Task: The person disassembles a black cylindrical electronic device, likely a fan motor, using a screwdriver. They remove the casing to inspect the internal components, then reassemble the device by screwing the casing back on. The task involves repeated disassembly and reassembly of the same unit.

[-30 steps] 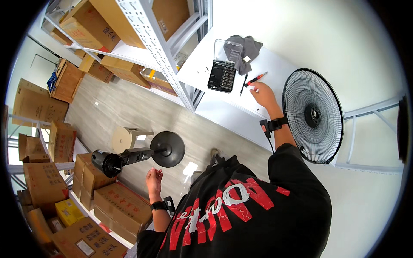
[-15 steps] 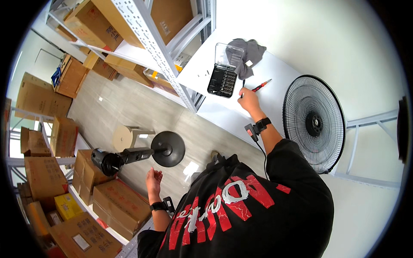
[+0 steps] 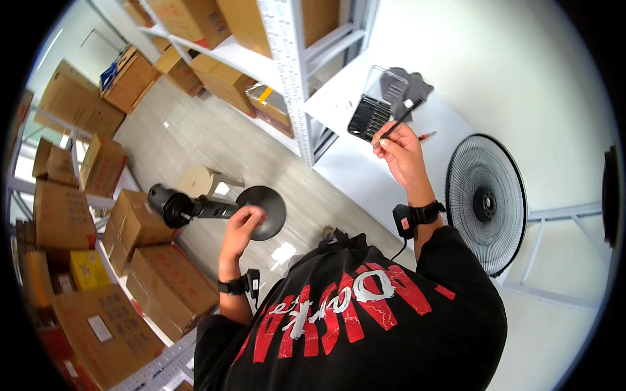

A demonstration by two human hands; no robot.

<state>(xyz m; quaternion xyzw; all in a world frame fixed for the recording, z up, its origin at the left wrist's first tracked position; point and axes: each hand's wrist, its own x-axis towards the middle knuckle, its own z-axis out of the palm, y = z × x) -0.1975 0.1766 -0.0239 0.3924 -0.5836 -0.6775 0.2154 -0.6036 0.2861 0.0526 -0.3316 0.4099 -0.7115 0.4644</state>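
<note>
My right hand (image 3: 403, 156) is raised over the white table, its fingers closed around a slim black screwdriver (image 3: 405, 116) that points up and to the right. Just beyond the hand lies a black bit case (image 3: 370, 118) with its clear lid up and rows of bits inside. A red and black screwdriver (image 3: 427, 136) rests on the table, partly behind my hand. My left hand (image 3: 242, 229) hangs in front of the fan stand's round black base (image 3: 268, 207); its fingers bend inward, and their tips are blurred by motion.
A black fan grille (image 3: 486, 205) leans at the table's right. A grey cloth (image 3: 407, 85) lies behind the bit case. The fan's motor head (image 3: 171, 205) and a beige stool (image 3: 195, 180) are at left. Shelves hold cardboard boxes (image 3: 173, 290); a shelf post (image 3: 290, 78) borders the table.
My right hand has lifted off the table, bringing the slim black screwdriver up and nearer. My left hand has risen across the fan stand's base. The whole view has shifted slightly.
</note>
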